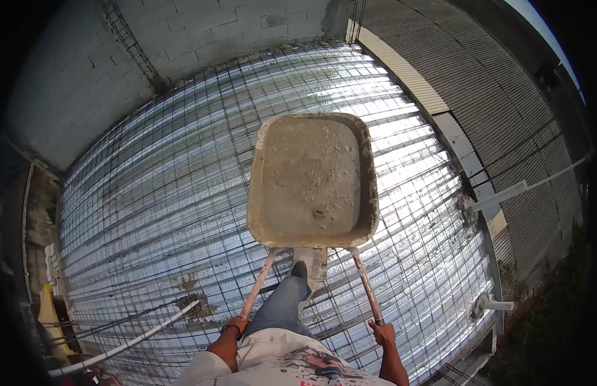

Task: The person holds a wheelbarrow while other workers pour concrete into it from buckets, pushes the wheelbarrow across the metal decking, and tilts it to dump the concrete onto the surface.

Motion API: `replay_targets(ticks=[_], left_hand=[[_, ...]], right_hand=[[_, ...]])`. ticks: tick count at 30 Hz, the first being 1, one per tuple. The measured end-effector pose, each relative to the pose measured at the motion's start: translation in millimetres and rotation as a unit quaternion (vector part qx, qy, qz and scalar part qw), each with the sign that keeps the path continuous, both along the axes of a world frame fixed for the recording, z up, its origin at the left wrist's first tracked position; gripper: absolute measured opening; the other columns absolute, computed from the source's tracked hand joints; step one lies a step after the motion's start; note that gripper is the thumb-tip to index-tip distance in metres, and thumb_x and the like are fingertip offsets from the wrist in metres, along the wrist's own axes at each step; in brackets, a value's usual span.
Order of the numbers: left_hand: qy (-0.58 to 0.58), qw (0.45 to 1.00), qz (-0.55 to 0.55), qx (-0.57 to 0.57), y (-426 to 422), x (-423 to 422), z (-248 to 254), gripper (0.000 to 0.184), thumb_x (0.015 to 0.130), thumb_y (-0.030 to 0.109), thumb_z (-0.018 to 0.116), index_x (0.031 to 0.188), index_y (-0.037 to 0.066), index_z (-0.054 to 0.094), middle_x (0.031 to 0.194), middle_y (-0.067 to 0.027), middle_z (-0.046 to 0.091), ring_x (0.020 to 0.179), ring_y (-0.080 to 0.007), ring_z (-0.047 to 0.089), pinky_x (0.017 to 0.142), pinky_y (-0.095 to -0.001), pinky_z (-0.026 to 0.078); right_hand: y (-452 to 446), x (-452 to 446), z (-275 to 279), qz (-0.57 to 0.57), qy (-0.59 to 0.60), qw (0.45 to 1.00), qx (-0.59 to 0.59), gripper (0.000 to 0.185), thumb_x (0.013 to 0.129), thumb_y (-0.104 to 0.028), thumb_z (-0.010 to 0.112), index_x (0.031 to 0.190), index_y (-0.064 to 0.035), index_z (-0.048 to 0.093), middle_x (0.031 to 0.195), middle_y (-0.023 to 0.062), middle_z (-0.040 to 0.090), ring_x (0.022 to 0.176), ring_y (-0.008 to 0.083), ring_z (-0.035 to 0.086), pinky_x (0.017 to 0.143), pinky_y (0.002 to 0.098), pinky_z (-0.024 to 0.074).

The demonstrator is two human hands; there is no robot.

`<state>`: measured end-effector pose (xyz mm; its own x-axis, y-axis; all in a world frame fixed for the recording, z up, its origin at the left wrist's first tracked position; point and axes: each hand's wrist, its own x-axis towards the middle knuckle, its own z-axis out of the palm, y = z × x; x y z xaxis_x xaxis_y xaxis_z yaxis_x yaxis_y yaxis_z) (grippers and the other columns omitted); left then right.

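A wheelbarrow (370,186) is in front of me, its tray coated with dried grey-brown residue. Wet concrete (305,170) lies inside, with a smooth, soupy surface and some lumps toward the right. My left hand (236,325) is closed around the end of the left handle (258,283). Around the right handle (366,283) my right hand (382,333) is wrapped in the same way. The wheel is hidden under the tray. One of my shoes (299,269) shows just behind the tray, beside a board (318,260) that runs beneath the wheelbarrow.
Corrugated shiny metal decking (150,244) spreads all around, covered by a grid of steel rebar (202,138). A block wall (202,29) bounds the far side. Corrugated roofing (465,58) lies to the right. White pipes (150,334) (499,305) stick up near the edges.
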<state>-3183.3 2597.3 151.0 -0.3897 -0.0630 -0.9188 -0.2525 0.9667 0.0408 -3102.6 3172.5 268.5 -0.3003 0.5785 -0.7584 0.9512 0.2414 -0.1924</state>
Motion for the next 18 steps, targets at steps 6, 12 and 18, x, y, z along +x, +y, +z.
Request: replay_targets(ticks=[6,12,18], left_hand=[[-0.023,0.991,0.133,0.005,41.5,-111.1,-39.4,0.036,0.083,0.045,0.061,0.082,0.009,0.067,0.088,-0.0119,0.069,0.079,-0.0251,0.067,0.069,-0.0367,0.054],[-0.018,0.977,0.213,0.026,75.2,-218.6,-26.8,0.045,0.081,0.044,0.064,0.055,0.008,0.056,0.054,-0.0047,0.060,0.045,-0.0193,0.056,0.051,-0.0339,0.049],[-0.045,0.955,0.292,0.028,115.6,-339.0,29.7,0.047,0.074,0.047,0.070,0.082,0.001,0.070,0.067,-0.0095,0.067,0.057,-0.0193,0.063,0.057,-0.0352,0.051]], right_hand=[[54.2,-159.1,35.6,0.095,0.016,0.994,0.053,0.049,0.075,-0.044,0.079,0.058,-0.0031,0.059,0.052,0.0048,0.054,0.042,0.0146,0.051,0.040,0.0343,0.0364],[99.4,-296.1,29.1,0.089,0.017,0.996,0.021,0.056,0.075,-0.048,0.078,0.056,0.0002,0.055,0.051,0.0057,0.053,0.041,0.0153,0.048,0.041,0.0377,0.0366],[133.7,-418.3,28.9,0.101,0.029,0.994,0.012,0.049,0.076,-0.045,0.079,0.056,-0.0060,0.057,0.053,0.0035,0.053,0.040,0.0141,0.047,0.038,0.0336,0.0362]])
